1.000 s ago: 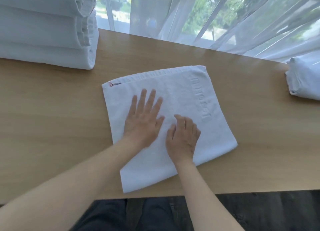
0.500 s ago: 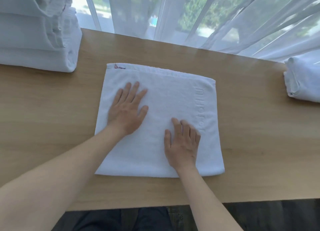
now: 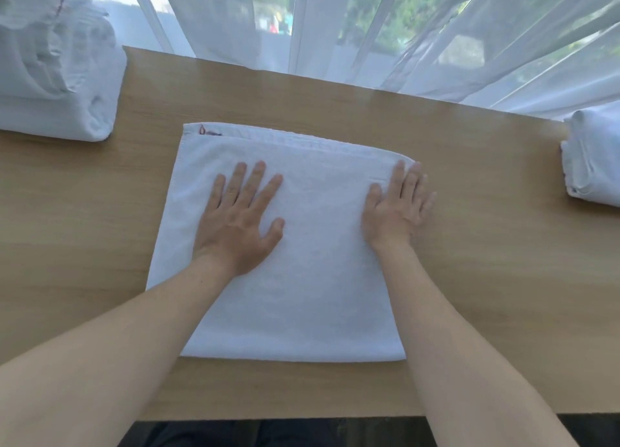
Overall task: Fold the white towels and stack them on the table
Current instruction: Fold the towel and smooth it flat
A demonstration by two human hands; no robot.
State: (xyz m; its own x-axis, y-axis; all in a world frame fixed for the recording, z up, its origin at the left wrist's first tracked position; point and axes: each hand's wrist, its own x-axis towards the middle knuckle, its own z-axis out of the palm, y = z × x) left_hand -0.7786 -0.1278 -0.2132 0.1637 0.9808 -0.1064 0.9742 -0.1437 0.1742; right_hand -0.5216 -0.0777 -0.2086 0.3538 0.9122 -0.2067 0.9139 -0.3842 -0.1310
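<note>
A folded white towel (image 3: 312, 279) lies flat and square-on in the middle of the wooden table (image 3: 503, 279), with a small red tag at its far left corner. My left hand (image 3: 241, 218) presses flat on the towel's left half, fingers spread. My right hand (image 3: 396, 208) lies flat on the towel's far right part, its fingertips near the far right corner. Neither hand holds anything.
A stack of folded white towels (image 3: 57, 87) stands at the table's far left. Another bundled white towel (image 3: 593, 164) sits at the right edge. Sheer white curtains (image 3: 369, 27) hang behind the table's far edge. The near table edge runs along the bottom.
The towel has turned from a skewed angle to square with the table. My left hand slid leftward and my right hand slid to the towel's far right corner.
</note>
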